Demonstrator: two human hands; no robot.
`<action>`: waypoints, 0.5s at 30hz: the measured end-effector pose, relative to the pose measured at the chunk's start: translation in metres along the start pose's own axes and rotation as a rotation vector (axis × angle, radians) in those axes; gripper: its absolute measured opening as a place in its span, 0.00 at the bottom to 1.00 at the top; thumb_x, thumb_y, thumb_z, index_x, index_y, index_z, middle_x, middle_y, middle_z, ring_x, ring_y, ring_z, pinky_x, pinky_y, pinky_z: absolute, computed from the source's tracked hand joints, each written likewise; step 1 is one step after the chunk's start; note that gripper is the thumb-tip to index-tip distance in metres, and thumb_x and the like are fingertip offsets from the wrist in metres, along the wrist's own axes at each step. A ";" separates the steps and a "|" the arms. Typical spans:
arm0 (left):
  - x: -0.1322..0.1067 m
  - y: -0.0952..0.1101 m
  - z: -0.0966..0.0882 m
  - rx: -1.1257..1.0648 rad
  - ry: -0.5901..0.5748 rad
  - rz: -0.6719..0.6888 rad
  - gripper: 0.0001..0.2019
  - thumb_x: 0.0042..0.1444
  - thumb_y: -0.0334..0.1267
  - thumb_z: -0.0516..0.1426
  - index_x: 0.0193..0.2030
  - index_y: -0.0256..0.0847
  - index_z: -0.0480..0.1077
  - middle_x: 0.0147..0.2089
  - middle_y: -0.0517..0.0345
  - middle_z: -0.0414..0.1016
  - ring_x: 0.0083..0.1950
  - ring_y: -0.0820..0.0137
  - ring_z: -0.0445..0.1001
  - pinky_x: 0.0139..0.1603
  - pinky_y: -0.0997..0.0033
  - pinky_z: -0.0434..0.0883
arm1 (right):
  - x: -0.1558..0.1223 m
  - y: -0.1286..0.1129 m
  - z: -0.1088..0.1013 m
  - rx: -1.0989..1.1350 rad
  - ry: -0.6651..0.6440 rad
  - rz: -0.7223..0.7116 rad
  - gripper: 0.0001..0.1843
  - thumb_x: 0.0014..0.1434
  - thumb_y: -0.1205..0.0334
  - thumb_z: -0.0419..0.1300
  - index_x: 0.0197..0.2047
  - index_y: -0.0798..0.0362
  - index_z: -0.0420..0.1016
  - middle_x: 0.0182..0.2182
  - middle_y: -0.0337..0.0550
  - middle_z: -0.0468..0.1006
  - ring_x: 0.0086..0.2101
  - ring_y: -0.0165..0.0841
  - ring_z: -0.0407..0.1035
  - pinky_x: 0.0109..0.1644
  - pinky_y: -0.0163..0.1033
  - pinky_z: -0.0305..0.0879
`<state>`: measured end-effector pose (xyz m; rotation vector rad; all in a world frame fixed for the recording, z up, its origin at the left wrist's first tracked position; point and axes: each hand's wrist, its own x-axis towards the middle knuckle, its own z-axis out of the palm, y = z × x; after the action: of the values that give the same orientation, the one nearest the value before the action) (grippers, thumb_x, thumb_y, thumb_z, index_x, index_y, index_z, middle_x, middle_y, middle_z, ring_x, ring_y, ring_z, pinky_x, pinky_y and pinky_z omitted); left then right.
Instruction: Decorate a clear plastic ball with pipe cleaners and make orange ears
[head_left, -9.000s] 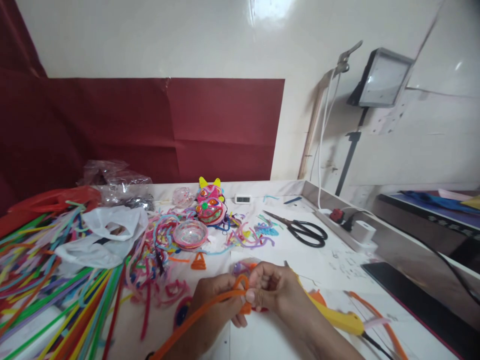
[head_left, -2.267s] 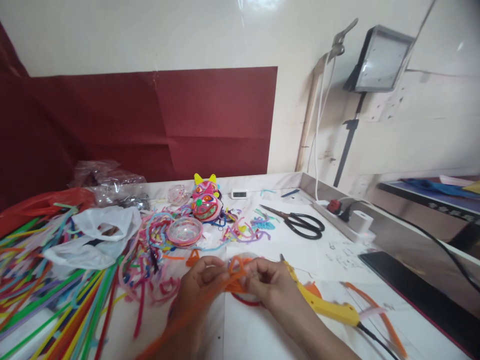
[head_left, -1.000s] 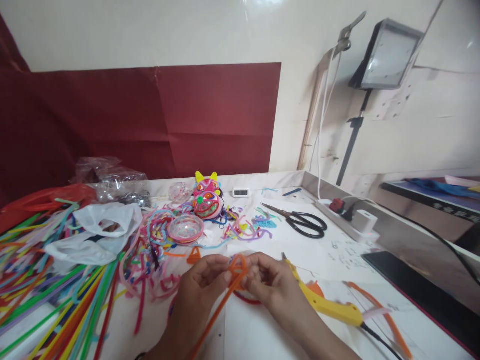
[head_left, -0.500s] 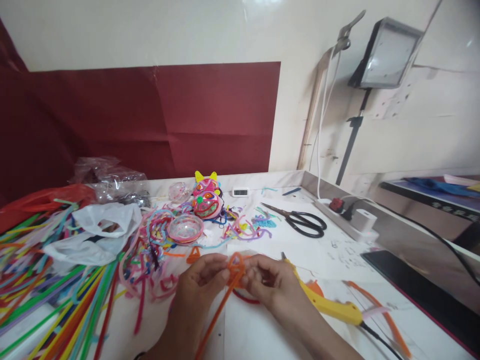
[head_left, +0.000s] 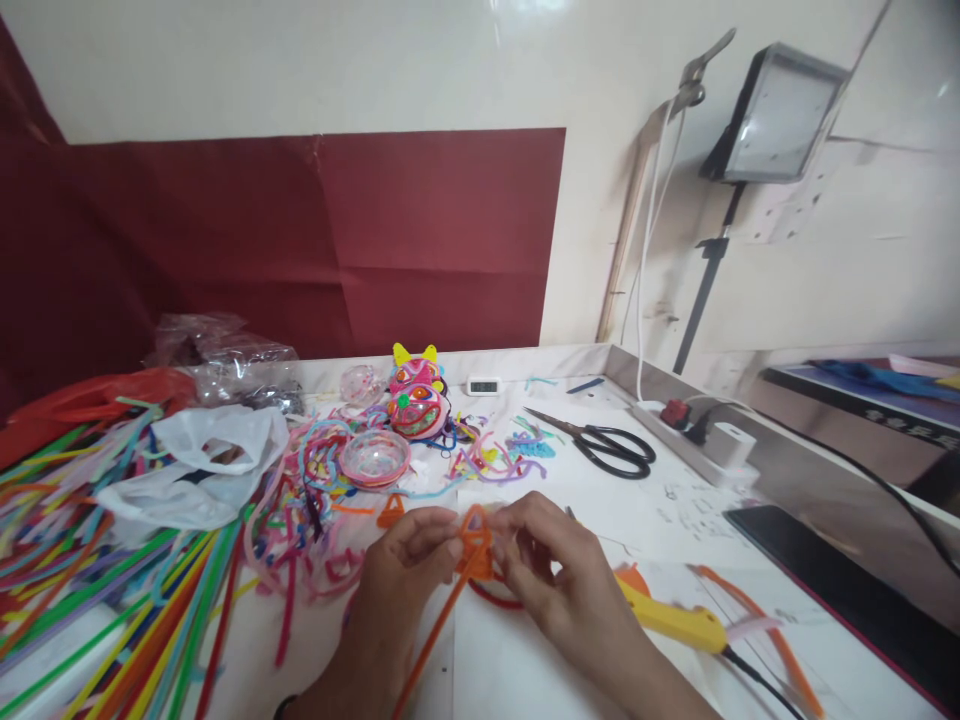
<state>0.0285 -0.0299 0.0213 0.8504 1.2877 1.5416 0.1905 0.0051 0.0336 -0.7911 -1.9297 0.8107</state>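
An orange pipe cleaner, bent into a small pointed loop, is between my two hands above the white table. Its long loose end slants down toward the lower edge of the view. My left hand pinches the loop's left side between thumb and fingers. On the other side, my right hand is closed at the loop's right edge, its fingertips bunched together. A red ring-shaped piece lies under the hands, partly hidden. Just beyond my left hand rests a small orange triangle of the same fuzzy material.
Left are many coloured pipe cleaners and a white plastic bag. Behind stand a decorated pink figure and a clear bowl. Right are black-handled scissors, a yellow corded tool, a dark phone-like slab and a power strip.
My right hand has shifted slightly, its fingers lifting and bending more at the loop's right side. The left hand keeps its pinch. The whole view has moved a little.
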 end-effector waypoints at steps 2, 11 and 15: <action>0.001 0.000 -0.001 -0.007 -0.001 -0.015 0.14 0.37 0.33 0.66 0.33 0.38 0.72 0.29 0.59 0.79 0.30 0.70 0.75 0.30 0.75 0.70 | -0.001 -0.002 -0.002 -0.104 -0.037 -0.153 0.10 0.60 0.70 0.52 0.41 0.50 0.72 0.33 0.42 0.69 0.32 0.32 0.65 0.33 0.34 0.60; 0.002 0.000 -0.001 -0.060 -0.031 -0.094 0.14 0.37 0.31 0.66 0.34 0.37 0.72 0.29 0.57 0.79 0.29 0.71 0.75 0.30 0.75 0.70 | 0.000 0.007 0.004 -0.503 -0.120 -0.365 0.12 0.64 0.71 0.47 0.37 0.53 0.71 0.33 0.46 0.70 0.32 0.34 0.67 0.34 0.36 0.64; 0.003 0.003 0.000 -0.047 -0.027 -0.133 0.14 0.36 0.31 0.65 0.34 0.38 0.72 0.28 0.56 0.79 0.29 0.70 0.75 0.30 0.74 0.70 | 0.002 0.005 0.003 -0.622 -0.196 -0.373 0.11 0.63 0.73 0.48 0.36 0.55 0.70 0.32 0.45 0.71 0.32 0.34 0.67 0.33 0.36 0.64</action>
<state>0.0266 -0.0274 0.0237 0.7385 1.2587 1.4450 0.1879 0.0090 0.0289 -0.6818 -2.4497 0.0494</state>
